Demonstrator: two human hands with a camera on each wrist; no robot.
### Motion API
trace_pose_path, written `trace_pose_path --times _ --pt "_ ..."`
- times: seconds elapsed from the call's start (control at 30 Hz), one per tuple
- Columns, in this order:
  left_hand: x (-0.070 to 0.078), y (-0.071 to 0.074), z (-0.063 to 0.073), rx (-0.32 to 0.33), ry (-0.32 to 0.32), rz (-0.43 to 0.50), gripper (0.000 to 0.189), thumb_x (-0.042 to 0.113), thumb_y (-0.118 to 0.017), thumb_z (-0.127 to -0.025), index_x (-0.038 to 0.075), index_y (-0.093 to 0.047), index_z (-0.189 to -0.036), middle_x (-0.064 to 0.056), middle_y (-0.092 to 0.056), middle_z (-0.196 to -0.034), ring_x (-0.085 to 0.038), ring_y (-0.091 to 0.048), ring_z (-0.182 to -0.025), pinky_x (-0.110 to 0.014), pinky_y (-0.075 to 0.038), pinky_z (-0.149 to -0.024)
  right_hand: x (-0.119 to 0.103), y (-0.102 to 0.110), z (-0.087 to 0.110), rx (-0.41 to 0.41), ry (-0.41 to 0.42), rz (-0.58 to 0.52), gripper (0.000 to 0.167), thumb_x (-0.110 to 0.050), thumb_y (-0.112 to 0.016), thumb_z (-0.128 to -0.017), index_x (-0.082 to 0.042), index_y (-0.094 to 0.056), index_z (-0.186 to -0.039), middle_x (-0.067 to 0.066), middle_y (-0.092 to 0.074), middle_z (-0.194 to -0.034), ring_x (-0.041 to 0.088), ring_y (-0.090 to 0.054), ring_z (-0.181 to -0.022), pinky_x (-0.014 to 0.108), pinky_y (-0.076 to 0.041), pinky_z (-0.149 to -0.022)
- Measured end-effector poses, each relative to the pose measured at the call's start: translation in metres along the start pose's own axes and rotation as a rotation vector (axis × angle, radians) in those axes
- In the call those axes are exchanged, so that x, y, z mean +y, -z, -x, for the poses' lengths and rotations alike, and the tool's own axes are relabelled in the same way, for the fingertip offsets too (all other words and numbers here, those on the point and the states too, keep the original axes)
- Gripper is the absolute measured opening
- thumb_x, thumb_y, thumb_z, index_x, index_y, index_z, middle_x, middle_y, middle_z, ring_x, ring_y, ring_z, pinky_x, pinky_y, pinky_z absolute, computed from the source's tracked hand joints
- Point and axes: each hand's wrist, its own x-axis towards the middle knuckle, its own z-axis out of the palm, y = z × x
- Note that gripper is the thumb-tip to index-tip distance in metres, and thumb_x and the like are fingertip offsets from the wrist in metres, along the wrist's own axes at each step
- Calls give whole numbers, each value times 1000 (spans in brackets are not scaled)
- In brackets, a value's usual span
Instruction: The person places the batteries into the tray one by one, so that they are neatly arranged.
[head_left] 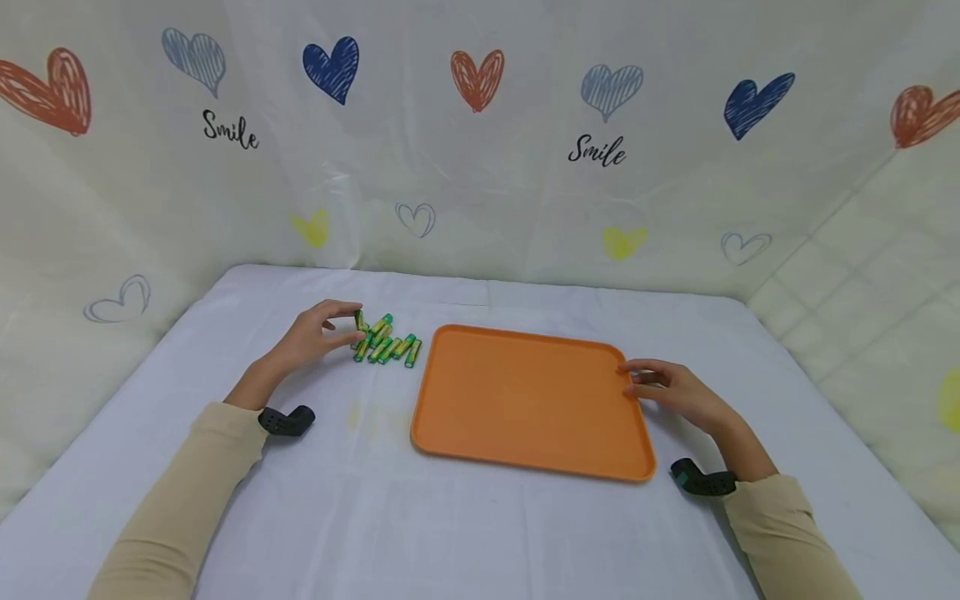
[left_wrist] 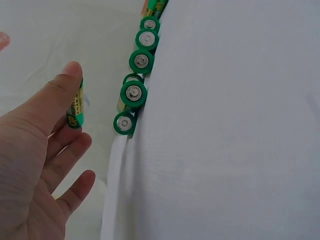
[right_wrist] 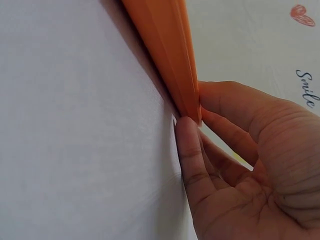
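Observation:
Between thumb and fingers, my left hand [head_left: 309, 335] pinches one green and yellow battery [left_wrist: 76, 109], raised over the left end of the battery pile. The other batteries [head_left: 396, 347] lie close together on the table to the left of the tray. Their flat metal ends [left_wrist: 133, 93] face the left wrist camera. An empty orange tray [head_left: 525, 408] lies flat, right of the batteries. My right hand [head_left: 681, 395] grips the tray's right rim; in the right wrist view the thumb lies over the rim [right_wrist: 175, 65] and a finger is at its lower edge.
A white cloth [head_left: 465, 533] covers the table. Behind it hangs a pale curtain [head_left: 487, 167] printed with hearts and the word Smile. Black wrist cameras [head_left: 287, 421] are strapped at both sleeves.

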Motion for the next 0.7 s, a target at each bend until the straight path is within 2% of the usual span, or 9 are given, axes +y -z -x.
trace_pose_path --times 0.23,0.7 --pt "6 -3 -3 10 -35 -13 59 22 -73 -89 0 -51 -139 -18 -53 -136 -34 -49 -126 -49 -43 -96 -3 -1 -1 3 -39 -11 53 -31 -70 -91 -2 -56 -134 21 -55 -135 28 -52 -114 28 -45 -76" --pt "21 -7 -14 -1 -86 -7 59 21 -74 -88 1 -52 -139 -16 -54 -135 -32 -49 -126 -48 -44 -96 -3 -2 -3 -4 -41 -13 54 -29 -70 -92 -1 -55 -135 21 -53 -137 31 -51 -117 26 -45 -82"
